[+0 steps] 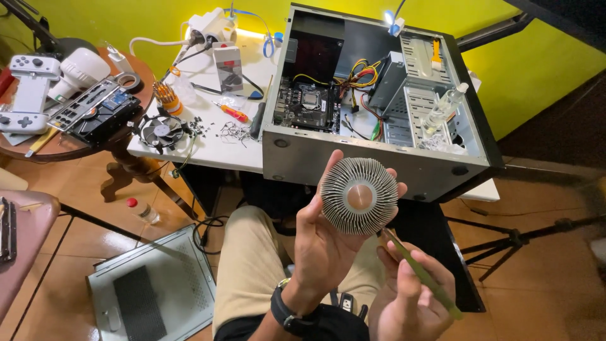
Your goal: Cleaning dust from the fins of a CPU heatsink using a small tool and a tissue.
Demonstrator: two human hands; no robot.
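Left hand [325, 243] grips the round, finned aluminium heatsink [360, 196], already out of the open grey computer case [372, 164]; right hand [407, 297] pinches a thin green brush [421, 273], probably mid-cleaning.

I see an open computer case [379, 165] lying on a white table [214, 151], its motherboard [307, 104] and bundled cables [361, 72] exposed. A clear bottle [444, 108] rests inside the case. Left of it lie a small black fan [161, 131], an orange-handled screwdriver [232, 112] and scattered screws [235, 132]. A white game controller [26, 95] sits on the round wooden table [76, 148]. The case's side panel [154, 290] lies on the tiled floor.
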